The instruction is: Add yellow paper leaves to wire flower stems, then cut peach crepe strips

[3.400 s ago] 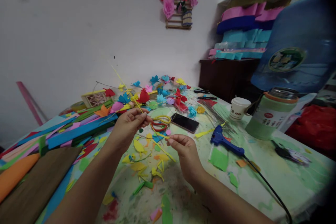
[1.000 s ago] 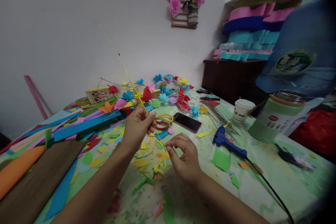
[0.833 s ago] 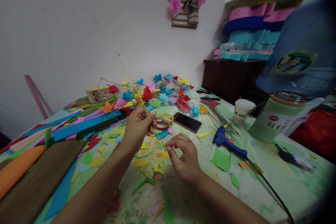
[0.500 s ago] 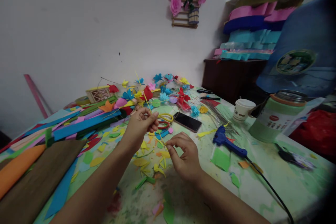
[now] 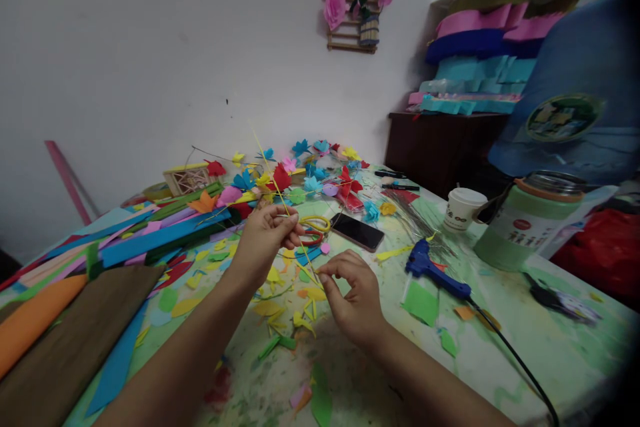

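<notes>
While a long flat brown sheet [image 5: 75, 330] lies far L on the green-stained white tabletop [image 5: 550, 347], L hand [image 5: 267, 233], fingers curled nearly closed, grips a thin yellow strand [image 5: 274, 180] slanting up-L; R hand [image 5: 355, 293] pinches nr its lower end, thumb & index tips together, w/ a blue plastic glue gun [image 5: 435, 272] lying to its R.

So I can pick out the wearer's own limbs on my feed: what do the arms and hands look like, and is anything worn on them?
The left hand and right hand are both ungloved, with no ring visible. The left forearm and right forearm are bare: no sleeve, watch or bracelet shows.
</notes>
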`<state>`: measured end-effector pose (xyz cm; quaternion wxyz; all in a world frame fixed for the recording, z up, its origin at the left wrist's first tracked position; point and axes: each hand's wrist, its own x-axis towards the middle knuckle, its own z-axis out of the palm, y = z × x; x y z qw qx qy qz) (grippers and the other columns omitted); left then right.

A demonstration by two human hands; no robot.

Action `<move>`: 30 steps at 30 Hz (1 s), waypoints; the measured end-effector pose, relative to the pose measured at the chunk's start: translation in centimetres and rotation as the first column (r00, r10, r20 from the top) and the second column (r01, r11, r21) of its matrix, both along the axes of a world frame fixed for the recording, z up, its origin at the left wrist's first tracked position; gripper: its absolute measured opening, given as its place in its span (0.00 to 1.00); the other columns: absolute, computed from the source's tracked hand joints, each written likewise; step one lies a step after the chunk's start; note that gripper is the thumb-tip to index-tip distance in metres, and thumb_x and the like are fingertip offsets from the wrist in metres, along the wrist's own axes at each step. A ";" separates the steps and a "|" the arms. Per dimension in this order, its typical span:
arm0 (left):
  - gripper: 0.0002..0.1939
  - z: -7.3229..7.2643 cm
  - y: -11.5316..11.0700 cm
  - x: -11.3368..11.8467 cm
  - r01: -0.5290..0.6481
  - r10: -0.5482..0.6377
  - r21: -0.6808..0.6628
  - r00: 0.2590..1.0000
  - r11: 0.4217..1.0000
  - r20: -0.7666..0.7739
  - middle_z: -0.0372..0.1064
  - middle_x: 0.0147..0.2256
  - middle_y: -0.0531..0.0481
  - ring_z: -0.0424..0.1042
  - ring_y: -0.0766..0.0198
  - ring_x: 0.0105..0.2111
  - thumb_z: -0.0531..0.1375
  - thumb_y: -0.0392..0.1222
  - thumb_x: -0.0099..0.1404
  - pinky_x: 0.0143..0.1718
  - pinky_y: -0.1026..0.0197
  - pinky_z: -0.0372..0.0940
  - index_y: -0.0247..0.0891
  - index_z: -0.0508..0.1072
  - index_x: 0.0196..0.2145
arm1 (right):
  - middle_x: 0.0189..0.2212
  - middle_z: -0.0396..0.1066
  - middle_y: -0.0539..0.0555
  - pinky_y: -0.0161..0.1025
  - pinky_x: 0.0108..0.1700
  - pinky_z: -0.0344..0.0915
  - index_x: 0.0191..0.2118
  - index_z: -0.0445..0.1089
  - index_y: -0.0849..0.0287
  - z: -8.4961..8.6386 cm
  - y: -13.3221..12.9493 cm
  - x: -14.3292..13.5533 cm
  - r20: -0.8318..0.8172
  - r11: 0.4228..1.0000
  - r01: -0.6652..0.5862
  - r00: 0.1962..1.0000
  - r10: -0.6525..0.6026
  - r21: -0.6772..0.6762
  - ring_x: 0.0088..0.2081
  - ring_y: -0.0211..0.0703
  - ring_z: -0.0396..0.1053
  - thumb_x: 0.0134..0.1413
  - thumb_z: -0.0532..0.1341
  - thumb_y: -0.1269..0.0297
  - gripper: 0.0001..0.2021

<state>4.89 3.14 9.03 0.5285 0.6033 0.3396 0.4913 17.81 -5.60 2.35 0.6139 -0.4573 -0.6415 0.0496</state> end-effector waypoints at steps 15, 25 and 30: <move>0.13 -0.1 0.1 -0.1 -0.072 0.081 0.108 0.993 0.992 -0.085 0.69 0.19 0.53 0.65 0.72 0.16 0.64 0.45 0.52 0.17 0.71 0.58 0.33 0.67 0.29 | 0.24 0.70 0.52 0.41 0.35 0.59 0.26 0.70 0.59 -0.3 0.1 0.0 0.001 1.000 -0.007 1.000 0.007 0.025 0.30 0.42 0.66 0.49 0.58 0.73 0.05; 0.16 0.0 0.0 -0.2 -0.111 0.126 0.114 0.984 0.987 -0.124 0.68 0.17 0.54 0.63 0.73 0.14 0.66 0.47 0.50 0.15 0.72 0.55 0.35 0.64 0.25 | 0.25 0.70 0.52 0.41 0.35 0.59 0.27 0.70 0.59 -0.5 0.1 -0.1 0.017 1.000 -0.014 1.000 0.014 0.018 0.30 0.42 0.65 0.49 0.58 0.73 0.05; 0.16 -0.1 -0.1 -0.2 -0.127 0.147 0.141 0.978 0.982 -0.145 0.66 0.16 0.56 0.61 0.73 0.13 0.66 0.46 0.50 0.15 0.72 0.54 0.35 0.63 0.25 | 0.24 0.70 0.52 0.41 0.35 0.59 0.27 0.70 0.59 -0.4 0.1 -0.2 0.035 1.000 -0.020 0.999 0.019 0.013 0.30 0.42 0.65 0.49 0.58 0.73 0.05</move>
